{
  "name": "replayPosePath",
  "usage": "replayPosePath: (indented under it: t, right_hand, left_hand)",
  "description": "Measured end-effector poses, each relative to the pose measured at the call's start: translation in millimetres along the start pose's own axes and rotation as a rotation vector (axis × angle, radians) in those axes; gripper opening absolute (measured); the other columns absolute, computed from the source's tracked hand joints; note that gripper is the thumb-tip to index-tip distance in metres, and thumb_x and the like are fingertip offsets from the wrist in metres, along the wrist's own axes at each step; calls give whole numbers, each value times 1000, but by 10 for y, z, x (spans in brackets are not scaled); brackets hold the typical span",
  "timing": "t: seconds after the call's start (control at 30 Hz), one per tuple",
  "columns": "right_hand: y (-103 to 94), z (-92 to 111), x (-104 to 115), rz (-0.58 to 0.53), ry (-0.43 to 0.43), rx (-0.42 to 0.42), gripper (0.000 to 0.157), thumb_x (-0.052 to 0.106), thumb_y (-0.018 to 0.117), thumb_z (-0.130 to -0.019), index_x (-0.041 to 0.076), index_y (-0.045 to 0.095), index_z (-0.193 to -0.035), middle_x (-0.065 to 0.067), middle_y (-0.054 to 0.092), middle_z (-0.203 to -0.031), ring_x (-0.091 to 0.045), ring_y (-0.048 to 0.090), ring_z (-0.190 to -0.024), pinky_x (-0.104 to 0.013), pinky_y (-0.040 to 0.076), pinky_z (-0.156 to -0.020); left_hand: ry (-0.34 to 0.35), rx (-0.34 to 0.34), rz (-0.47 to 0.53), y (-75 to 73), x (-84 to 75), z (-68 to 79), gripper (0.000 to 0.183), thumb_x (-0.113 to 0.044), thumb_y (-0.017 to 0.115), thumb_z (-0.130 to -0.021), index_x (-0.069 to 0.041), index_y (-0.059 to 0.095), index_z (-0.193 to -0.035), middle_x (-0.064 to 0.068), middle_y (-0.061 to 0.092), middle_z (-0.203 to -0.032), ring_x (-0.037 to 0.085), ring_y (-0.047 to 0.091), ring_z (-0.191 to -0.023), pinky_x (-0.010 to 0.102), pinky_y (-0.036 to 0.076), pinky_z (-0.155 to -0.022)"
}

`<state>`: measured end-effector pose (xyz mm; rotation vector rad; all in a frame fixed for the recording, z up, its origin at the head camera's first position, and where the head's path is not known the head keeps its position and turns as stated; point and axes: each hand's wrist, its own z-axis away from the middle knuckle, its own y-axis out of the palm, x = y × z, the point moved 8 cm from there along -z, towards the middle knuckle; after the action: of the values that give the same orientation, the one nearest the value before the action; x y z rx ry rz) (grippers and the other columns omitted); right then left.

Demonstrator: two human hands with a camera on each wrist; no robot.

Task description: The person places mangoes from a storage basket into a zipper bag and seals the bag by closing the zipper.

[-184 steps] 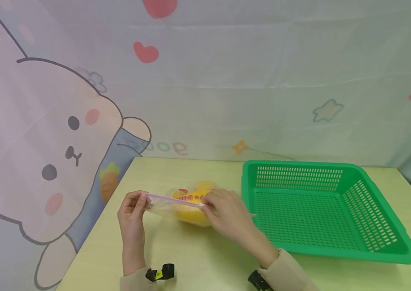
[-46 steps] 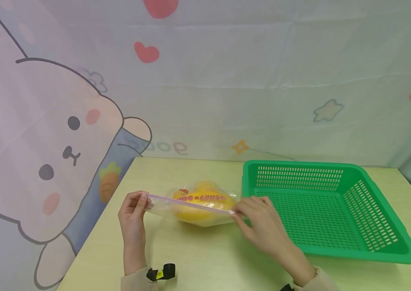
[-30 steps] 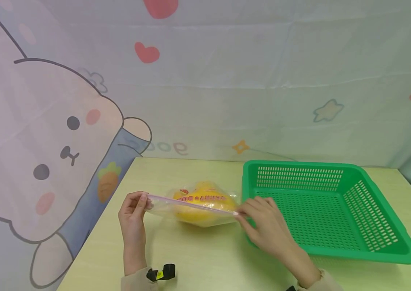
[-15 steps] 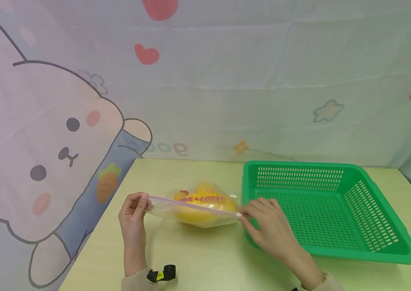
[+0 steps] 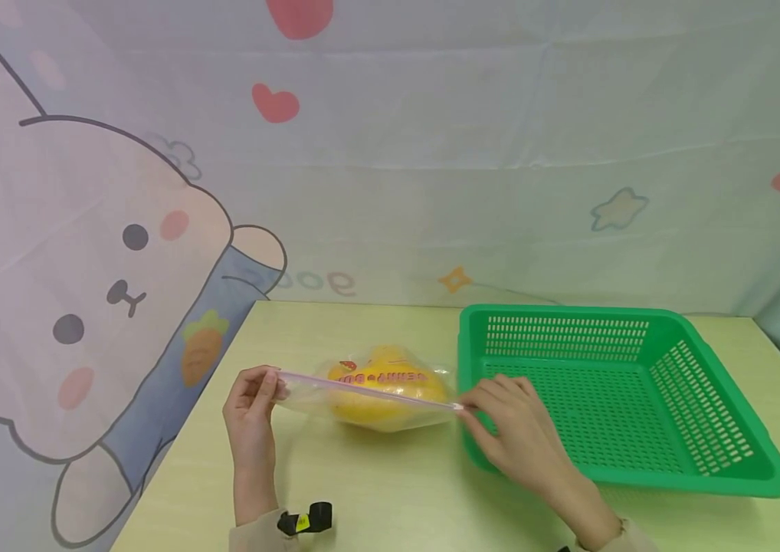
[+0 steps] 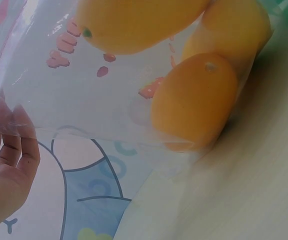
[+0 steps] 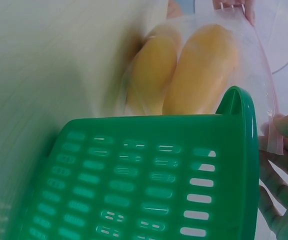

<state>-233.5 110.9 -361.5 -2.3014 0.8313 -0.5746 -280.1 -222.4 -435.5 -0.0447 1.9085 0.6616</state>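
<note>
A clear zip bag (image 5: pixel 303 392) with a pink closure strip and red lettering lies on its side on the table, its strip toward the person. Through the plastic show several yellow-orange mangoes (image 6: pixel 194 102). My left hand (image 5: pixel 250 418) pinches the strip's left end between thumb and fingers. At the other end, my right hand (image 5: pixel 517 433) pinches the strip's right end, beside the basket's near left corner. The strip runs straight between both hands. In the right wrist view the basket's wall hides part of the mangoes.
A green perforated plastic basket (image 5: pixel 638 481) stands on the right of the pale wooden table (image 5: pixel 376 498), close to the bag's right side. A printed cloth (image 5: pixel 397 192) with a cartoon rabbit hangs behind and to the left.
Since the earliest frame, my right hand has slid rightward along the strip from mid-bag to its right end. It has barely moved over the last second. My left hand has kept its place.
</note>
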Motion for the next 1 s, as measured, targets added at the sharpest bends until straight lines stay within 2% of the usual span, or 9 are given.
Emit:
replayPosePath:
  t: [0.07, 0.63, 1.0]
  right_hand:
    - [-18, 0, 4, -2, -10, -15, 8, 17, 74, -79, 19, 70, -86, 14, 65, -79, -5, 51, -73, -28, 40, -74]
    - [-24, 52, -62, -5, 21, 15, 8, 19, 75, -79, 20, 69, -85, 15, 64, -77, -3, 47, -71, -28, 38, -75]
    - [-53, 51, -53, 7, 0, -17, 10, 18, 76, -78, 20, 69, -85, 17, 63, -78, -2, 46, -71, -27, 37, -74]
  left_hand:
    - [-1, -1, -1, -2, 2, -1, 4, -5, 62, -91, -2, 64, -90, -3, 64, -76, 6, 57, -66, 16, 51, -64]
    - [-7, -2, 10, -22, 11, 0, 4, -5, 62, -91, -2, 65, -90, -3, 65, -76, 7, 58, -65, 16, 52, -65]
    - [0, 4, 11, -11, -11, 1, 4, -4, 62, -91, -2, 65, -90, -3, 65, -75, 8, 59, -65, 17, 52, -64]
